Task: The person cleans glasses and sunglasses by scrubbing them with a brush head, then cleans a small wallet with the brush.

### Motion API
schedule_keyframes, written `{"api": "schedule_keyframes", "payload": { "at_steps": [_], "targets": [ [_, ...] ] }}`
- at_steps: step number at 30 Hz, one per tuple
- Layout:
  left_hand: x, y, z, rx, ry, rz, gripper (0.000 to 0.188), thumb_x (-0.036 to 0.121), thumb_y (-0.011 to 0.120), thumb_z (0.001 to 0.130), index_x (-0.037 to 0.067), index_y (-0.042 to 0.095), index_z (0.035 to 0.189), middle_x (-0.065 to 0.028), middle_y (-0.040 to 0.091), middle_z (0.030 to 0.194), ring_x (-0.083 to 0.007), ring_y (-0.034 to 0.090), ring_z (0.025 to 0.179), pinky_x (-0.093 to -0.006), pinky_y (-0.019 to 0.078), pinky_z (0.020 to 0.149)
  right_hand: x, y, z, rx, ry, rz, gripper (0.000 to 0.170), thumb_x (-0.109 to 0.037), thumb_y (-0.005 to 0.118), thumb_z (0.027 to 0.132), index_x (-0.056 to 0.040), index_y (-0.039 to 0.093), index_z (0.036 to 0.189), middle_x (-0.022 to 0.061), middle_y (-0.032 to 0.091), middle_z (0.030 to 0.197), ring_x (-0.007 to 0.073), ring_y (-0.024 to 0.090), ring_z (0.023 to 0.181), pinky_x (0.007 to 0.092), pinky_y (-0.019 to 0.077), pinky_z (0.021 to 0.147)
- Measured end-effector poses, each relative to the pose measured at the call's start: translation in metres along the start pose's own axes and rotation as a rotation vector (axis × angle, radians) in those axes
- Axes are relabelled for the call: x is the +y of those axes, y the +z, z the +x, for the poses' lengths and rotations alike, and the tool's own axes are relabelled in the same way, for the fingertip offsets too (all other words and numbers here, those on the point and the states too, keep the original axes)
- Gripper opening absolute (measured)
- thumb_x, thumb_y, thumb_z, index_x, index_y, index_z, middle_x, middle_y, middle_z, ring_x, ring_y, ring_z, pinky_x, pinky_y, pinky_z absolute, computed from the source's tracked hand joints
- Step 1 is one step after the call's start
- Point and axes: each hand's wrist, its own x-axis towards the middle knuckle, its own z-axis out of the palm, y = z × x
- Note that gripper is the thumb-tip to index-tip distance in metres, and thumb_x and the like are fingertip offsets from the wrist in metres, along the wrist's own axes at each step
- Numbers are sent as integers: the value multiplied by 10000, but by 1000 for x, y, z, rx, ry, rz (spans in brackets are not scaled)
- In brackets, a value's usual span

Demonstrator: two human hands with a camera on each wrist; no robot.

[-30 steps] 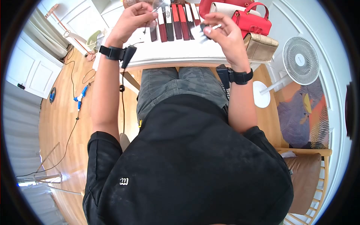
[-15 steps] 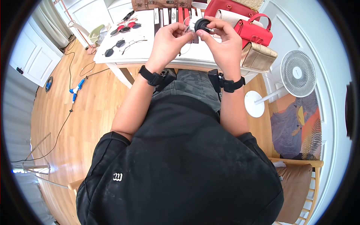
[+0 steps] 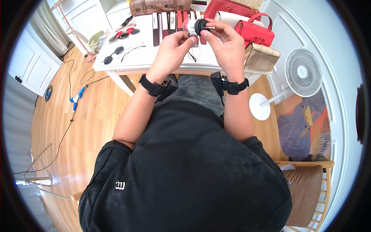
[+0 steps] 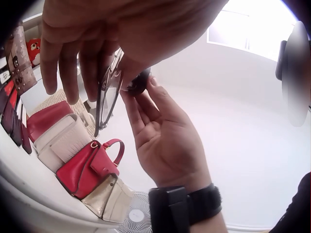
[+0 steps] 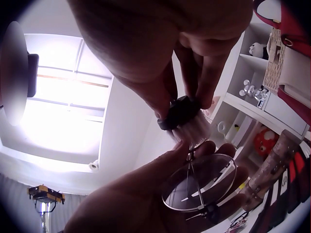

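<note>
My left hand [image 3: 170, 52] pinches a pair of thin-rimmed round eyeglasses [image 5: 200, 187] over the table. A clear lens and the folded-looking temples show in the right wrist view; the fingers hide part of the frame. In my right hand [image 3: 228, 44] is a small round brush [image 5: 180, 114] with a black grip and white bristles, held between thumb and fingers. Its bristles [image 5: 195, 130] point at the glasses and meet the frame near the left thumb tip. The left wrist view shows the glasses [image 4: 108, 97] edge-on beside the brush.
On the white table [image 3: 145, 63] at left lie dark round sunglasses [image 3: 108, 60], thin eyeglasses [image 3: 131, 53] and red-trimmed sunglasses [image 3: 124, 35]. Several narrow cases [image 3: 156, 33] line the back. A red handbag [image 3: 255, 34] and gold bag [image 3: 262, 58] stand right; a fan [image 3: 303, 72] stands beyond.
My hands were apart a second ago. They have come together, bringing the brush to the eyeglasses; since half a second ago both have shifted only slightly in view.
</note>
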Motion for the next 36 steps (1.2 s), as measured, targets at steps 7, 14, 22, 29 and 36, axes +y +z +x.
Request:
{"api": "schedule_keyframes", "payload": {
  "at_steps": [7,14,22,29,36],
  "targets": [
    [-1,-7,2,-36,0,-152,246,205,666,1051,-29,741,1046,-41,760,1015,-78,638,914,-262,510,886,-4,1,0,21,9,14,206,-93,752,967,25,724,1134,109,760,1168,170,728,991,290,575,871],
    [6,-21,1,-178,-20,-349,207,172,695,1030,-24,752,995,-69,769,1022,-129,704,1040,-284,542,951,-17,4,0,50,-100,-166,181,-176,731,1003,1,691,1011,83,738,1013,116,638,745,264,478,653],
    [17,-30,-3,-328,-52,-320,232,209,715,1021,-6,738,939,-83,776,1000,-142,720,1018,-292,557,954,-42,1,-4,-9,-150,-402,282,-262,676,1044,-20,642,903,70,599,670,141,552,586,315,433,557],
    [39,-26,-11,-348,-8,-385,268,245,744,1002,4,764,886,-54,772,917,-77,676,837,-250,548,769,-32,-7,-3,105,-160,-387,358,-255,656,1059,-3,581,815,44,511,587,121,435,530,316,385,515],
    [40,-28,-12,-434,-5,-279,274,265,744,999,0,780,939,-44,772,891,-77,693,817,-254,566,763,-29,3,-7,216,-130,-147,428,-286,679,1053,2,576,753,-5,478,575,57,398,578,275,350,509]
  ]
}}
